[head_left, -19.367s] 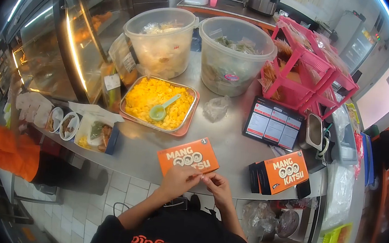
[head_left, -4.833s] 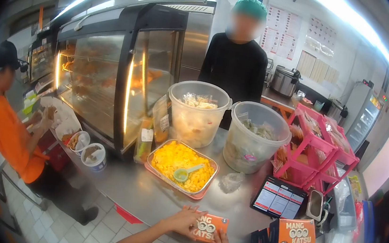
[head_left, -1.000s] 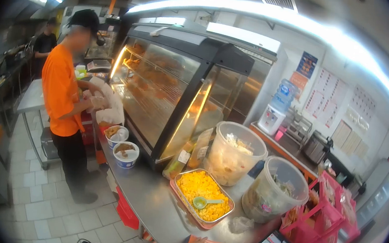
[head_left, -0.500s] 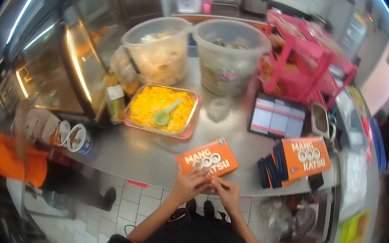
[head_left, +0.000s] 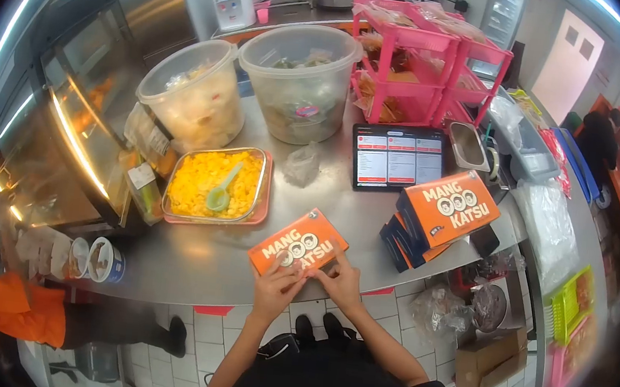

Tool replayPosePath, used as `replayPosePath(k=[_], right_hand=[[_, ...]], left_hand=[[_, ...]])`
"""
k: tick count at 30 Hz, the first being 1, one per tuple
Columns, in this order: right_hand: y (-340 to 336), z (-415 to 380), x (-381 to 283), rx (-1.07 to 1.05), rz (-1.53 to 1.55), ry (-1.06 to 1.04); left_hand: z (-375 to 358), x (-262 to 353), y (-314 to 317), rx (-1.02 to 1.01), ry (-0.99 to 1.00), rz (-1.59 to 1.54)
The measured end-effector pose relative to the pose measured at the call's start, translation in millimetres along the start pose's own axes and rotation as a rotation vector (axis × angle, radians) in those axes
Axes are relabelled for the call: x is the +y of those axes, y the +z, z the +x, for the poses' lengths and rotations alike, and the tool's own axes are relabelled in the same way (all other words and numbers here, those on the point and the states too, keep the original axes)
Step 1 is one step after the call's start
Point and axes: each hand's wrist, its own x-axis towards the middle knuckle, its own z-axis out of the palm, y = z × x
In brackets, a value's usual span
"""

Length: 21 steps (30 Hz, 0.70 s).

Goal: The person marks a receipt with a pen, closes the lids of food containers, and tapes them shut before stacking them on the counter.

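An orange takeaway box [head_left: 299, 241] printed "MANG KATSU" lies closed near the front edge of the steel table. My left hand [head_left: 279, 287] grips its front left side, fingers bent over the edge. At the front right corner, my right hand [head_left: 341, 281] has its thumb and fingers closed on the same box. The two hands nearly meet at the box's front. What the fingertips do beneath the edge is hidden. To the right, another orange box [head_left: 450, 216] rests on several folded dark cartons [head_left: 397, 244]. A tray of yellow food [head_left: 201, 182] holds a pale green spoon [head_left: 220, 196].
Two large plastic tubs [head_left: 298, 90] stand at the back, beside pink stacked baskets [head_left: 405, 75]. A tablet [head_left: 396, 161] leans before them. Left are a glass display case [head_left: 77, 146], paper cups [head_left: 103, 261] and a person in an orange shirt [head_left: 18, 308]. A steel container [head_left: 468, 146] sits right.
My view has turned to the right, so the table's things sit further left. Both hands remain at the box's front edge, with the right hand's fingers shifted slightly onto its right corner.
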Motion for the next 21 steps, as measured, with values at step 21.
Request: replayPosePath(k=[21], right_hand=[[-14.2,17.9,30.9,-0.098,-0.798,-0.587]], left_hand=[[17.3,-31.9,-2.7,-0.116,0.163,-0.18]])
